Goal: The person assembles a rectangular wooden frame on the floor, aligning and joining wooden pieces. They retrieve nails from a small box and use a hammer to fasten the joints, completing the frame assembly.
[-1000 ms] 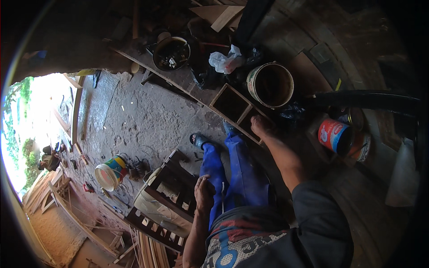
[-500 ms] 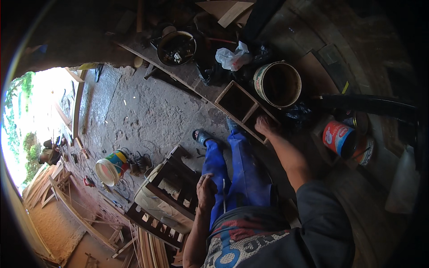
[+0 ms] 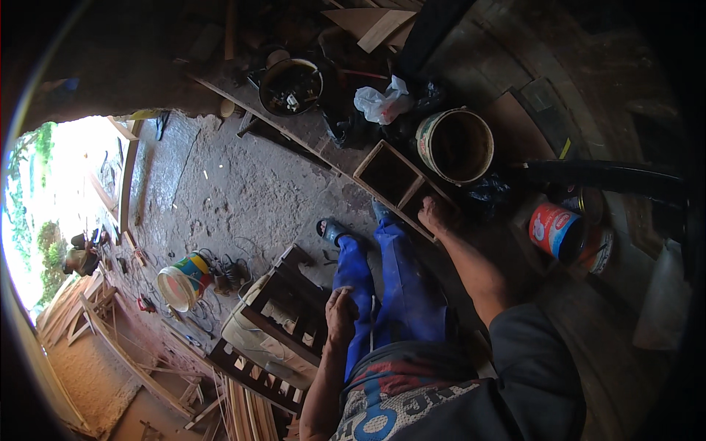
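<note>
Nearest me I see the left hand (image 3: 340,314), fingers curled in by the left leg (image 3: 352,270), and I can't tell if it holds anything. Farther out, ahead of it and to the right, is the box (image 3: 412,192), its long side slanting from far left to near right, and the right hand (image 3: 435,213) is much the nearer one, its fingers down in the right part, too hidden to tell if they grip. Just past the box is the bucket (image 3: 425,149), with the white bag (image 3: 384,101) beyond, more left.
</note>
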`<state>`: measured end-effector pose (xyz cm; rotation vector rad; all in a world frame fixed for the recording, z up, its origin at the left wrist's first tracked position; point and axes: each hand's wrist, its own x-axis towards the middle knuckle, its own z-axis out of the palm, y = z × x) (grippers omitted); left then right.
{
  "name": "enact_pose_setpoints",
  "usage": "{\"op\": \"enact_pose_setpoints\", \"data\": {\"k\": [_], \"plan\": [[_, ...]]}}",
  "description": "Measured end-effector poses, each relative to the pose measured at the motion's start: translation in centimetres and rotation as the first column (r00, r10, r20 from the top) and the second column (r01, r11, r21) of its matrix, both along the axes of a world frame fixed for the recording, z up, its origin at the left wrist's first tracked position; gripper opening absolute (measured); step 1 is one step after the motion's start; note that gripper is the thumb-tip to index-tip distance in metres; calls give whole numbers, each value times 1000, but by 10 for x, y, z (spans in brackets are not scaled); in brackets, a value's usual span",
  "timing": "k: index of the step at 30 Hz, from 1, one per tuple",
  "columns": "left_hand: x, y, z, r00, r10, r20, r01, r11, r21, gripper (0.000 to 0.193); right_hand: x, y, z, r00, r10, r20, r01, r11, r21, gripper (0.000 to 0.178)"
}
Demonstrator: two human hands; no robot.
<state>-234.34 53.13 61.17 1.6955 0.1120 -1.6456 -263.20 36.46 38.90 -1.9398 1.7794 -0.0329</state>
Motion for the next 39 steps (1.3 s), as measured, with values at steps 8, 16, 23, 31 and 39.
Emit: {"op": "enact_pose_setpoints", "data": {"k": [8, 16, 23, 31, 39], "plan": [[3, 10, -8, 1000, 19, 15, -19, 999, 28, 18, 21, -18, 13, 975, 24, -220, 44, 954, 297, 20], [3, 7, -10, 1000, -25, 9, 25, 999, 26, 19, 40, -15, -33, 953, -259, -157, 299, 890, 345, 33], [13, 7, -9, 997, -47, 67, 48, 999, -7, 21, 13, -6, -17, 723, -678, 131, 543, 675, 498, 21], [6, -6, -11, 998, -52, 44, 52, 999, -14, 20, -7, -14, 101, 247, -861, 444, 213, 495, 842, 20], [2, -22, -1, 996, -75, 42, 77, 996, -53, 20, -18, -12, 107, 220, -759, 613, 107, 643, 758, 37]]}}
